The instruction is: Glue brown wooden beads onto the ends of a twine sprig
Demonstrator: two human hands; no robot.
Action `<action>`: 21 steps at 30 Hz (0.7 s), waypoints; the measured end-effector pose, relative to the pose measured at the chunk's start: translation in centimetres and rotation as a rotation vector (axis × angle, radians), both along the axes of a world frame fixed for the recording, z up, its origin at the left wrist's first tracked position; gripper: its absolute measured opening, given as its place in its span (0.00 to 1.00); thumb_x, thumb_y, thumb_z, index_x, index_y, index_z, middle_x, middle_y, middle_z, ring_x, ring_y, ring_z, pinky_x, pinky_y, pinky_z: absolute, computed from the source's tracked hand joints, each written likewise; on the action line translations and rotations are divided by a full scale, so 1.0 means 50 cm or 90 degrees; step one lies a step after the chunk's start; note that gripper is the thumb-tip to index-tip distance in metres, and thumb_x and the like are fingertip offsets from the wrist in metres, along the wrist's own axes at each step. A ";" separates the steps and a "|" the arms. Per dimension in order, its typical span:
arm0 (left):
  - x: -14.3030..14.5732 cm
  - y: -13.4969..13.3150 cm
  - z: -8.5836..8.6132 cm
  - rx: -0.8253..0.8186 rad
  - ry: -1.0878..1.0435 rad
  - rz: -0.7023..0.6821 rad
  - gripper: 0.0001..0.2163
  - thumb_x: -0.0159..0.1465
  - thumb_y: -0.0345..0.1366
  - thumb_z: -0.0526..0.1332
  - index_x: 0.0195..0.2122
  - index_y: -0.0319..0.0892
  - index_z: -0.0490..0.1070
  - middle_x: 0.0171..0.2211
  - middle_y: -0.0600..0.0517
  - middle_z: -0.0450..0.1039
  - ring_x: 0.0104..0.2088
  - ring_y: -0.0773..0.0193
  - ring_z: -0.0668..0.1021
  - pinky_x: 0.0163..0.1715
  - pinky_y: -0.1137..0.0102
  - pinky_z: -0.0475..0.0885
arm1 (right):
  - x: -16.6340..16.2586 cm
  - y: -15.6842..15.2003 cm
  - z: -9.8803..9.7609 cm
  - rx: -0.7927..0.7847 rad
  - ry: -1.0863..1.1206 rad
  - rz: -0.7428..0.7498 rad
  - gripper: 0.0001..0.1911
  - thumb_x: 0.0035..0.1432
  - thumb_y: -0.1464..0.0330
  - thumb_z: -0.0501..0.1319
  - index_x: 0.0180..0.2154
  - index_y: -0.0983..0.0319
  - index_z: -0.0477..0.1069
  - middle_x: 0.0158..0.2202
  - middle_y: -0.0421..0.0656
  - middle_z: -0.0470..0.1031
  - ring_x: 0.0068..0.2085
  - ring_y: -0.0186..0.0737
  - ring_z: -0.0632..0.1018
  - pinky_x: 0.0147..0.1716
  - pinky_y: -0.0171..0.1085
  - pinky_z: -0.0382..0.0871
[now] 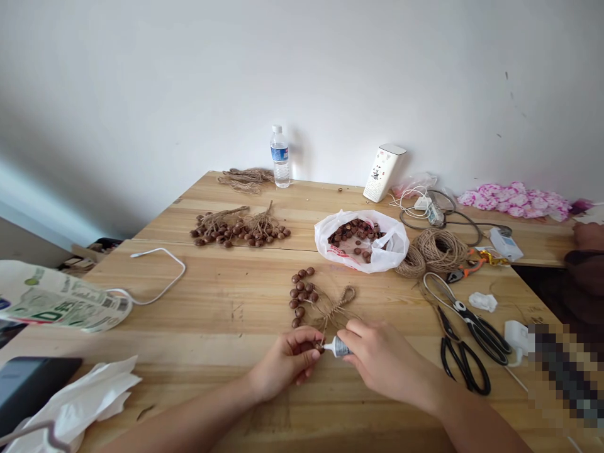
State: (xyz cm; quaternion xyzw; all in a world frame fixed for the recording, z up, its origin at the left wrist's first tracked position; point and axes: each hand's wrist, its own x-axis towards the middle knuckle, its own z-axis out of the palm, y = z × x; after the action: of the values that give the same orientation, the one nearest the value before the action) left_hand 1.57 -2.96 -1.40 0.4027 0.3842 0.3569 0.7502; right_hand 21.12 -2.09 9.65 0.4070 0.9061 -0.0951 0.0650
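Observation:
My left hand point(287, 362) is closed, pinching a small brown nut at the end of a jute string. My right hand point(382, 358) grips a small glue tube point(337, 346), its white nozzle touching that nut. Just beyond my hands lies a twine piece point(333, 305) with a bow and several brown nuts strung on its cords. Both hands rest on the wooden table point(226, 283) near its front edge.
A white plastic bag of nuts point(361, 240) sits mid-table, twine coils point(436, 250) to its right. Scissors point(465, 343) lie at right. Finished nut bundles point(238, 229), a water bottle point(280, 157), a white cable point(158, 277) and a printed bag point(61, 305) are farther off. Another person's arm point(585, 242) shows at far right.

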 end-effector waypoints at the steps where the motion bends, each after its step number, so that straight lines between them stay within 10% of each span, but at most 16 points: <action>1: 0.000 0.000 0.000 0.001 0.002 0.001 0.17 0.51 0.44 0.68 0.37 0.39 0.71 0.24 0.57 0.66 0.17 0.75 0.66 0.12 0.79 0.61 | -0.001 0.001 0.001 -0.002 -0.004 -0.001 0.05 0.58 0.70 0.60 0.38 0.61 0.68 0.35 0.43 0.72 0.29 0.39 0.74 0.24 0.36 0.55; 21: 0.000 0.003 0.004 0.025 0.009 -0.016 0.16 0.52 0.44 0.67 0.36 0.38 0.70 0.26 0.57 0.65 0.17 0.76 0.66 0.11 0.79 0.61 | -0.003 0.002 0.008 -0.040 -0.050 -0.002 0.06 0.61 0.68 0.56 0.40 0.62 0.68 0.37 0.44 0.71 0.31 0.40 0.75 0.25 0.36 0.56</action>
State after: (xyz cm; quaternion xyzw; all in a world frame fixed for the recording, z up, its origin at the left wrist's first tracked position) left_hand 1.55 -2.80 -1.21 0.4246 0.3773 0.3519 0.7440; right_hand 20.95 -2.01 10.05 0.4095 0.8988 -0.1079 0.1131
